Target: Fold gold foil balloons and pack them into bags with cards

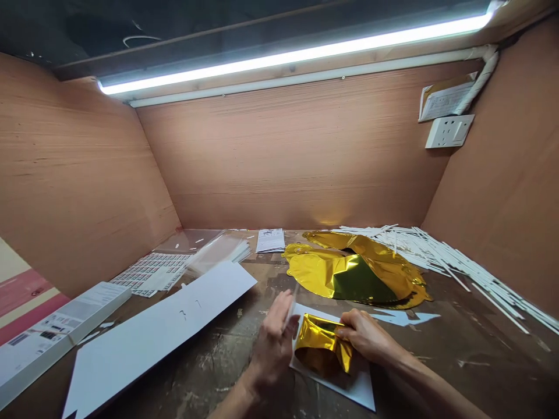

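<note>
Folded gold foil (321,343), which looks like a flat foil balloon, is pinched in my right hand (364,336). It lies over a white sheet (360,384) on the table in front of me. My left hand (276,337) stands at the sheet's left edge, its fingers closed on a thin strip of clear plastic film (293,307); part of its grip is blurred. Just beyond my hands, more flat gold foil balloons (353,273) lie in a loose pile.
White sticks (437,256) are heaped along the right back. On the left lie a long white card (170,331), a printed white box (48,337), a sticker sheet (152,270) and clear plastic bags (218,250). A printed leaflet stack (270,240) rests near the back wall.
</note>
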The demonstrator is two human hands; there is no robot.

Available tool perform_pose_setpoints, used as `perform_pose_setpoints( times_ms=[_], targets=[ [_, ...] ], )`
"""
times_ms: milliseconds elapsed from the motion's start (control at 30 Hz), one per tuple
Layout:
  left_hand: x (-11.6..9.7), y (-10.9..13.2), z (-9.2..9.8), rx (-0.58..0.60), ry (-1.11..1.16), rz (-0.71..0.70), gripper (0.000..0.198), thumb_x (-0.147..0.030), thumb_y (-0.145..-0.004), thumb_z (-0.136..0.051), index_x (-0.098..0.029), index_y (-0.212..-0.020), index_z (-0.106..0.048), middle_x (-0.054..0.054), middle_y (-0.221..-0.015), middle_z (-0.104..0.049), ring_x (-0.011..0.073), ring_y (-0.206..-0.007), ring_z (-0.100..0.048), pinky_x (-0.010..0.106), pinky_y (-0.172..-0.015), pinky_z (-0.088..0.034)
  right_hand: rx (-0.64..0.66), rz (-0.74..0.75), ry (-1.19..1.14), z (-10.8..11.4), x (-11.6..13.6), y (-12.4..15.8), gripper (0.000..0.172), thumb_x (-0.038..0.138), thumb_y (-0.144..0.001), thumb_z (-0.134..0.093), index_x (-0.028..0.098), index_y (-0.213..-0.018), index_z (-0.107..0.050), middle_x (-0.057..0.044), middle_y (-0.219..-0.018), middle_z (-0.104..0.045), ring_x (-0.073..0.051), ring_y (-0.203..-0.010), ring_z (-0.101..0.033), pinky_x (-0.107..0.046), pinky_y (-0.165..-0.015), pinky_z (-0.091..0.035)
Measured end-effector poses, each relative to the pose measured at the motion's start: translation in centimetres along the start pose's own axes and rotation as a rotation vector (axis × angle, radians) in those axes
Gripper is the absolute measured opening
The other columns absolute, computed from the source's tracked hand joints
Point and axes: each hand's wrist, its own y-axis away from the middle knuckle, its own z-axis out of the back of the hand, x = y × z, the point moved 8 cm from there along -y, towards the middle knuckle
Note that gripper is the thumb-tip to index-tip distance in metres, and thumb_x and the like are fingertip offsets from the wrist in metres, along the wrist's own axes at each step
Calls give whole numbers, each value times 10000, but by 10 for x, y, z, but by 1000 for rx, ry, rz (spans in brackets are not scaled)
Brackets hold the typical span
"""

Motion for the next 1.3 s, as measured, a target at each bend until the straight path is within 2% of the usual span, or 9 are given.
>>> perform_pose_setpoints(
  times_ms=[233,333,433,500,700,833,1000,1200,1300],
  targets=[
    [-8,29,-73,675,-417,-224,881,-652,-672,-458,-115,-1332,-231,243,-1380,-130,399,-1249,5,631,-956,-83,94,155,-134,-6,13,-7,218,250,-712,-475,136,-746,-658,-7,-693,-662,-170,-681,-559,-213,-567,-412],
    [-5,37,-81,775,-431,-246,1030,-760,-598,-373,-111,-1356,-117,248,-1382,-36,398,-1237,80,643,-943,-23,121,119,-76,8,7,-1,174,229,-691,-497,130,-684,-640,-10,-634,-634,-193,-668,-556,-229,-551,-399],
    [-1,39,-83,806,-448,-234,1016,-760,-613,-345,-104,-1355,-115,251,-1378,0,399,-1228,114,648,-935,-7,-133,7,121,48,5,9,181,170,-726,-439,141,-782,-608,-58,-752,-605,-198,-718,-552,-263,-609,-387],
    [0,40,-83,797,-452,-236,1003,-750,-622,-354,-117,-1357,-101,241,-1382,15,395,-1233,112,648,-936,-13,-267,89,152,61,21,17,203,169,-782,-386,161,-875,-566,-72,-852,-572,-178,-780,-536,-269,-681,-381],
    [-1,28,-74,615,-329,-186,901,-689,-616,-483,-138,-1300,-286,214,-1387,-170,365,-1271,-84,576,-982,-127,-2,296,24,1,40,20,81,273,-781,-465,196,-787,-490,-12,-805,-534,-135,-703,-510,-239,-634,-365],
    [36,-3,-23,101,-67,351,363,-402,-738,-528,-115,-961,-533,155,-1068,-565,271,-1035,-498,387,-840,-406,6,265,-3,-6,30,20,56,248,-754,-483,212,-791,-461,9,-808,-531,-130,-712,-495,-238,-637,-343],
    [74,4,-33,78,414,925,230,-181,-533,-645,-167,-674,-464,-45,-481,-495,153,-481,-531,236,-423,-385,49,173,-110,-6,24,18,133,266,-739,-477,224,-864,-465,20,-768,-536,-129,-690,-504,-226,-614,-357],
    [57,-8,-53,112,620,811,183,-82,-403,-594,-142,-548,-500,-19,-466,-556,122,-411,-493,230,-412,-381,-97,94,-102,22,8,4,538,296,-530,-637,234,-1051,-516,-62,-1025,-520,-232,-924,-492,-274,-754,-389],
    [37,-24,-51,195,764,651,211,-157,-395,-644,-116,-594,-586,0,-534,-595,116,-443,-501,225,-432,-388,142,143,-338,27,24,-3,384,447,-521,-628,200,-815,-625,-48,-808,-577,-221,-762,-527,-253,-640,-405]
  ],
)
